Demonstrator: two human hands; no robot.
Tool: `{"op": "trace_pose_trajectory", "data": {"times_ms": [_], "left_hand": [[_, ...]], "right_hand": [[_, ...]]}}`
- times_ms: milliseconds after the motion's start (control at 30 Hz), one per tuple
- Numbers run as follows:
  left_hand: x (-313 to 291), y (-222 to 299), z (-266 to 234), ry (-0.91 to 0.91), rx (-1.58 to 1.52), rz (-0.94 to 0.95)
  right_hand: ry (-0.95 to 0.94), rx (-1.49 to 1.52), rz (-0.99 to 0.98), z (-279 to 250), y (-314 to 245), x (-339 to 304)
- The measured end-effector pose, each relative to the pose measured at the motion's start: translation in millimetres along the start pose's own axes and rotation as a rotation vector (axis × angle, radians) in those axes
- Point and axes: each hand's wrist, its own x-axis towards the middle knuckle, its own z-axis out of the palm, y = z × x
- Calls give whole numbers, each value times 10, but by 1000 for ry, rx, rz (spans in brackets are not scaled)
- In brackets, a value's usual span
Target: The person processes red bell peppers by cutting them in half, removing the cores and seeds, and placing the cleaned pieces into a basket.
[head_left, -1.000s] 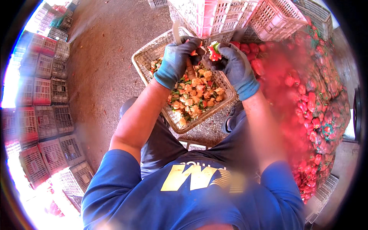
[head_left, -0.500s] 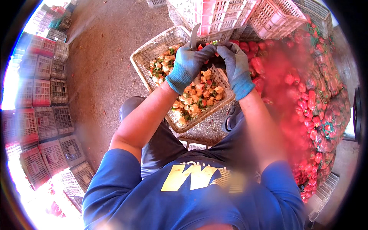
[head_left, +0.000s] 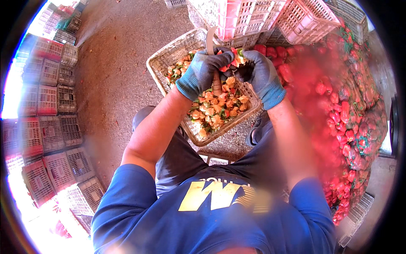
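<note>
My left hand [head_left: 206, 70], in a blue-grey glove, is closed round a knife [head_left: 210, 40]. The curved blade points up and away, while its brown handle [head_left: 217, 86] sticks out below my fist. Between my hands is a red pepper piece [head_left: 237, 58] with a pale inside, beside my left thumb. My right hand [head_left: 264, 74], gloved alike, curls its fingers at the pepper's right side; its fingertips are partly hidden in shadow. Below both hands stands a shallow, dirty crate [head_left: 163, 82] holding many pale yellowish pepper cores [head_left: 211, 112] with green stems and red bits.
A big heap of red peppers [head_left: 344, 112] lies to the right, some of it in net bags [head_left: 366, 114]. Pink and white plastic crates [head_left: 253, 19] stand beyond the tray. Stacked crates [head_left: 46, 99] line the left side of the brown floor [head_left: 114, 63]. My knees flank the crate.
My hands have drawn slightly apart, and more of the red pepper and its pale inside shows between them. The knife has shifted a little left with my left hand.
</note>
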Motion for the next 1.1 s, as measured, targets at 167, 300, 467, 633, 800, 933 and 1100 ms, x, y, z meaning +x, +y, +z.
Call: {"op": "trace_pose_trajectory", "data": {"times_ms": [167,300,467,633,800,933,1100], "left_hand": [[-30,71,-103,-65,-121,-45],[-18,182,-125,5,37,60],[-31,163,-34,27,169,103],[-60,177,103,76,114,56],[-38,117,125,116,139,126],[-43,114,87,83,77,71],[21,-10,5,57,-8,141]], "right_hand": [[-19,110,1,-1,-11,16],[-14,-28,-100,25,-130,-85],[68,-192,-114,144,-207,-198],[54,-199,-162,118,-169,-140],[56,-146,-133,151,-134,-122],[26,-111,-71,94,-84,-80],[-38,-29,8,42,-23,-32]]}}
